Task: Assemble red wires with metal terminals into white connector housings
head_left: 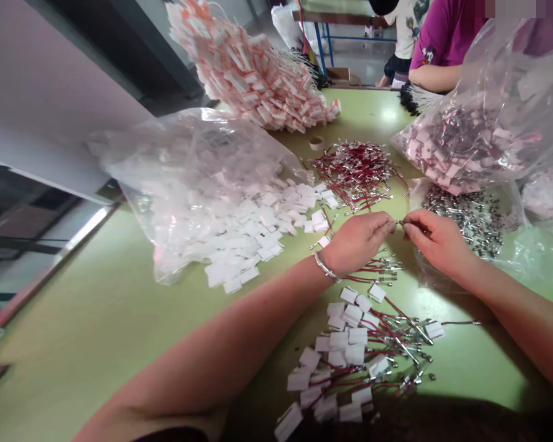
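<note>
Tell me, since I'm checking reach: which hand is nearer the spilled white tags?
Left. The left hand sits just right of the white tags; the right hand lies farther right, beyond it.

Hands met mid-bench (96, 319): left hand (357, 241) beside right hand (435, 240). Tag bag (188, 178) lay left, cord pile (357, 169) behind, finished pile (364, 350) before them, pin bag (477, 218) right.

part pinched between fingers (387, 226) of both hands: too small to tell | right bag (498, 98): cut by right edge, contents blurred through film | tag pile (341, 362): lowest pieces lost in dark bottom edge | co-worker (447, 43): cut off at top edge | left bag (188, 166): contents hazy behind plastic
</note>
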Tool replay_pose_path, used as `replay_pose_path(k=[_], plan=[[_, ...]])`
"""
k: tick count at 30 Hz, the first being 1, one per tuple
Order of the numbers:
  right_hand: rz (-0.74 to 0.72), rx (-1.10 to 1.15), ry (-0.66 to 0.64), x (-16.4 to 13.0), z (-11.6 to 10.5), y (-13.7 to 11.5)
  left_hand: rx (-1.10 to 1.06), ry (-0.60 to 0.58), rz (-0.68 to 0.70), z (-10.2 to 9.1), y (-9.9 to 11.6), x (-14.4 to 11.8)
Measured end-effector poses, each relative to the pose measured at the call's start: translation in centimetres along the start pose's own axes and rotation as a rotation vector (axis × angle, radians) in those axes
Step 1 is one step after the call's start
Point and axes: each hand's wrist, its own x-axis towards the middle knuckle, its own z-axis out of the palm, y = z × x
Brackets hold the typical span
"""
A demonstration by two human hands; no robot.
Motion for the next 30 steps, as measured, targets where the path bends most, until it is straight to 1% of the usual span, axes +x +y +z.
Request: replay_pose_path(k=[3, 7, 10, 12, 14, 17, 19, 21, 23, 25, 27, 28, 30], plan=[[-0.029, 0.021, 0.002, -0.3, 0.5, -0.3, -0.025, -0.007, -0.012, 0.1, 0.1, -0.1], [-0.029, 0.018, 0.028, -0.3, 0.7, -0.3, -0.020, -0.008, 0.000, 0.1, -0.3, -0.1], [-0.055, -0.004, 0.005, -0.3, 0.6, -0.2, 0.023, -0.023, 0.024, 0.1, -0.6, -0.1], [-0.072, -0.004, -0.027, -0.2, 0.3, -0.2, 0.116, -0.029, 0.062, 0.0, -0.7, -0.2], [-0.063, 0.024, -0.091, -0.2, 0.0, -0.3, 0.289, -0.059, 0.118, -0.1, -0.6, -0.4], [0.007, 0.069, -0.219, -0.3, -0.4, -0.5, 0.554, -0.186, 0.233, -0.4, 0.0, -0.7], [0.068, 0.091, -0.274, -0.4, -0.4, -0.6, 0.627, -0.254, 0.284, -0.6, 0.2, -0.7], [0.108, 0.088, -0.281, -0.4, -0.2, -0.6, 0.604, -0.269, 0.301, -0.9, 0.1, -0.4], [0.074, 0.038, -0.268, -0.4, 0.0, -0.6, 0.486, -0.217, 0.283, -1.1, -0.5, 0.0], [-0.048, -0.014, -0.283, -0.2, -0.1, -0.4, 0.342, -0.098, 0.213, -1.2, -1.4, 0.5], [-0.157, -0.031, -0.272, 0.2, -0.7, 0.0, 0.283, -0.004, 0.126, -0.9, -2.2, 1.0], [-0.168, -0.037, -0.222, 0.5, -1.2, 0.3, 0.297, 0.001, 0.094, -0.6, -2.5, 1.2], [-0.118, -0.100, -0.065, 1.0, -2.6, 1.2, 0.365, -0.054, 0.056, 0.0, -2.7, 1.5]])
